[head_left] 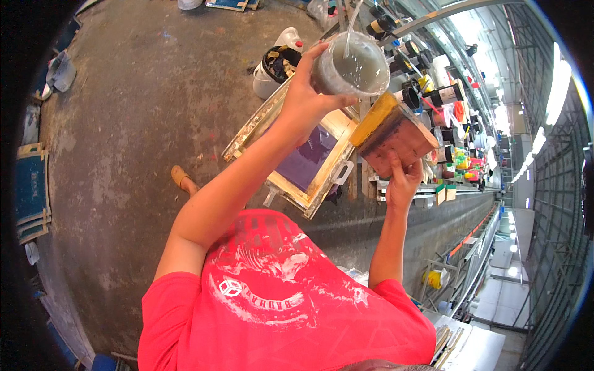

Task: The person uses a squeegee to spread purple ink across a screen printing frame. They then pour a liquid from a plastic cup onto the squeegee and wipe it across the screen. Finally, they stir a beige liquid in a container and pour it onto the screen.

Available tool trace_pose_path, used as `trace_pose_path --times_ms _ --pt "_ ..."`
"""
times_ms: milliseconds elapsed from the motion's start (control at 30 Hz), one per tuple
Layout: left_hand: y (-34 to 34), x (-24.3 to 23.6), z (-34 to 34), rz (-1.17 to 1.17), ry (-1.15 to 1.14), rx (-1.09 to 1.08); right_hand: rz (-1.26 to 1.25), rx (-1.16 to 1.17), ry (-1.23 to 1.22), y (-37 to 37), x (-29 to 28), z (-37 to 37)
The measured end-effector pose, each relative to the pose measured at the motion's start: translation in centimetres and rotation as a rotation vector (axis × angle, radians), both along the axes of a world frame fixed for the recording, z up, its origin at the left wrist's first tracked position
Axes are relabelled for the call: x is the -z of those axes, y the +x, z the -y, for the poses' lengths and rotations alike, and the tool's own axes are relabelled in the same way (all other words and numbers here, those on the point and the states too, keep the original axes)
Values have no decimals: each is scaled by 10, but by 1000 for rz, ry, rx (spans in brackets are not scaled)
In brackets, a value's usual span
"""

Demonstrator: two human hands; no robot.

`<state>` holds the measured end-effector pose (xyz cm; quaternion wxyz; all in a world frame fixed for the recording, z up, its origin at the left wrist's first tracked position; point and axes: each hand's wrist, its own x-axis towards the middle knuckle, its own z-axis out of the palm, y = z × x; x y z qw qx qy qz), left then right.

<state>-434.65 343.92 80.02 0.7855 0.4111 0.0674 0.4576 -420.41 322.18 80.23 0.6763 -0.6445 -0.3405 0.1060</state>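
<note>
My left hand (307,99) is wrapped round a translucent plastic tub (322,73), tilted so its mouth faces me. Greyish liquid shows inside, and a thin clear strand, a stream or a rod, reaches into it from above. To the right, my right hand (403,179) grips a squeegee (396,142) by its wooden handle. Its yellow, dark-stained edge is up beside the tub's rim. Below both hands lies a wooden-framed printing screen (304,162) with purple mesh, partly hidden by my left forearm.
A white bucket (265,85) with dark contents and a white jug (289,38) with a red cap stand beyond the screen. Crowded pots and tubs (442,96) fill a bench at the right. More framed screens (32,191) lean at the far left on the concrete floor (124,111).
</note>
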Motion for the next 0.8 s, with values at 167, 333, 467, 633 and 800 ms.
trace_pose_path --times_ms 167,333,467,633,800 --pt "-1 0 -2 54 -69 63 4 104 84 2 6 -5" --pt "-11 37 9 -19 -248 269 155 257 469 -6 3 -35" --pt "-1 50 22 -26 -329 373 370 296 536 -10 3 -50" --pt "6 34 16 -72 -295 412 653 318 349 -13 21 -41" --pt "2 18 3 -67 -129 388 1014 146 313 0 19 -44"
